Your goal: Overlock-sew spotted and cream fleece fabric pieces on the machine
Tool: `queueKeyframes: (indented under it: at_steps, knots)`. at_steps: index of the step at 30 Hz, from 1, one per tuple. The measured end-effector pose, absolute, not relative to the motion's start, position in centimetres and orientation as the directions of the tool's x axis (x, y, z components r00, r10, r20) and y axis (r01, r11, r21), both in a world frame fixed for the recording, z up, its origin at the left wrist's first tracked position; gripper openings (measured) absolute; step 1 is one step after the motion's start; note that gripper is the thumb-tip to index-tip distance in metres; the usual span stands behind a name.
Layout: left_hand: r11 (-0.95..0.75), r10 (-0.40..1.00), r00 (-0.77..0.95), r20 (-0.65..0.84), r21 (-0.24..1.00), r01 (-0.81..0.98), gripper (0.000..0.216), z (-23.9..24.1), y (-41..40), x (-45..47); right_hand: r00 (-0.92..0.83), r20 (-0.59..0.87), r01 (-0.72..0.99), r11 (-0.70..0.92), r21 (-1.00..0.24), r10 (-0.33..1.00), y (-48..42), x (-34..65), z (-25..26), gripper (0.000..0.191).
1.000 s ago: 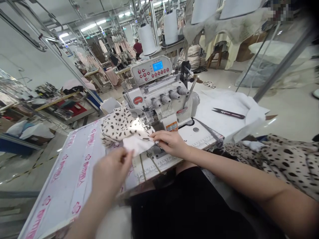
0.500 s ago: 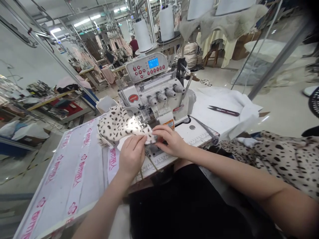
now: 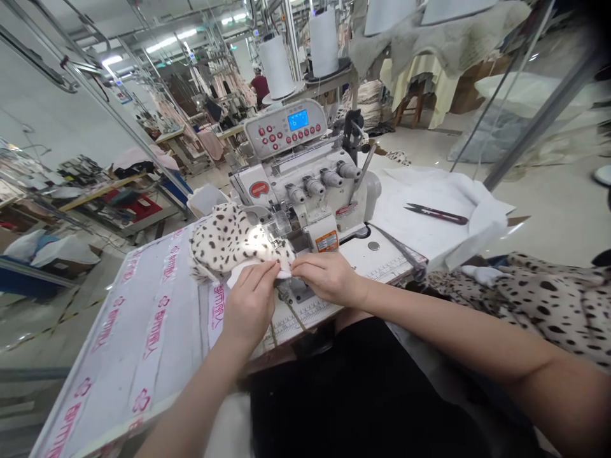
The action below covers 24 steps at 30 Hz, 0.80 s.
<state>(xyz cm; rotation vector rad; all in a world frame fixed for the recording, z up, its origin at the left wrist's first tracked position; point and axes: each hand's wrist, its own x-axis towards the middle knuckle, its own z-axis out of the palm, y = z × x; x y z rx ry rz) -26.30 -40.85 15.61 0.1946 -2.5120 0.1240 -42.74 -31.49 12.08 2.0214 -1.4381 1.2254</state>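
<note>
Hands together, nearly touching: the left hand [image 3: 249, 306] and right hand [image 3: 328, 277] pinch the edge of a cream spotted knit piece [image 3: 229, 242], white lining [image 3: 241, 275] showing underneath. The grip seems meant to keep the layers aligned at the presser foot [image 3: 275, 240] of the overlock machine [image 3: 305, 184], on the tabletop [image 3: 143, 324]. Thread snips [image 3: 436, 214] lie on white cloth [image 3: 410, 191] to the right.

Your left hand [image 3: 251, 305] sits at lower centre of the frame, palm down with fingers curled inward. Your right hand [image 3: 329, 277] is just beside it, fingertips angled toward the left one. Your bare left forearm [image 3: 198, 397] rises from the bottom edge; your right forearm [image 3: 458, 340] reaches in from the lower right.
</note>
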Motion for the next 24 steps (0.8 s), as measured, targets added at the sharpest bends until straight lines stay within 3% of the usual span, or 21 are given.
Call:
queueKeyframes:
  at_steps: [7, 11, 16, 24]
  knots:
    - [0.965, -0.243, -0.850, 0.467, 0.025, -0.263, 0.022, 16.8, -42.6, -27.9, 0.090, 0.637, -0.965, -0.226, -0.135, -0.766, -32.9, -43.2, 13.7, 0.019]
    - [0.942, -0.327, -0.869, 0.372, 0.053, -0.332, 0.023, 17.4, -43.7, -29.1, 0.052, 0.606, -0.974, -0.174, -0.144, -0.793, -32.2, -43.4, 14.4, 0.021]
    - [0.898, -0.440, -0.861, 0.256, 0.107, -0.427, 0.023, 17.8, -46.1, -30.1, -0.032, 0.695, -0.949, -0.197, -0.247, -0.719, -29.5, -43.7, 11.1, 0.021]
    - [0.787, -0.617, -0.727, 0.301, 0.249, -0.565, 0.020, 17.1, -51.5, -33.5, -0.224, 0.468, -0.906, 0.006, -0.424, -0.855, -28.4, -43.8, 6.2, 0.019]
